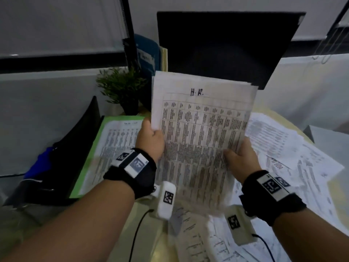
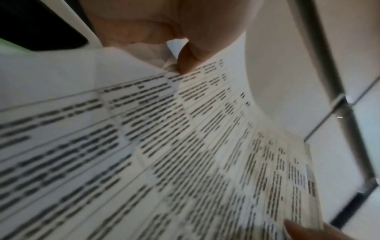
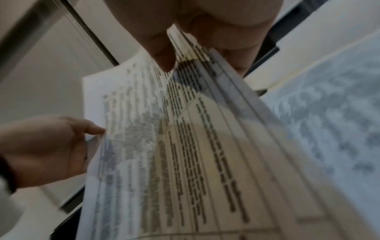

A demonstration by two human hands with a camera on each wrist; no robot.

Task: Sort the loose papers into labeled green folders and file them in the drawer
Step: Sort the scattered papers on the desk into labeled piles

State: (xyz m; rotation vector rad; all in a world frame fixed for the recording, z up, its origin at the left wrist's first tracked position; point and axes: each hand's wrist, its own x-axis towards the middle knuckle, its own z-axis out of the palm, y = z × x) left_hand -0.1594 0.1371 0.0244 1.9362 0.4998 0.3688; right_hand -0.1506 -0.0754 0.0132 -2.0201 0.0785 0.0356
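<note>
Upright, a sheaf of papers (image 1: 200,133) headed "H.R." was pinched at its side edges by the left hand (image 1: 151,140) and right hand (image 1: 240,157), held above the counter (image 1: 272,114), nearer the left-lying green folder (image 1: 94,146).

My bare forearms end in black wrist straps (image 1: 130,178) bearing white tags printed with black square codes; just below each strap hangs a white, cabled camera box (image 1: 165,200).
</note>
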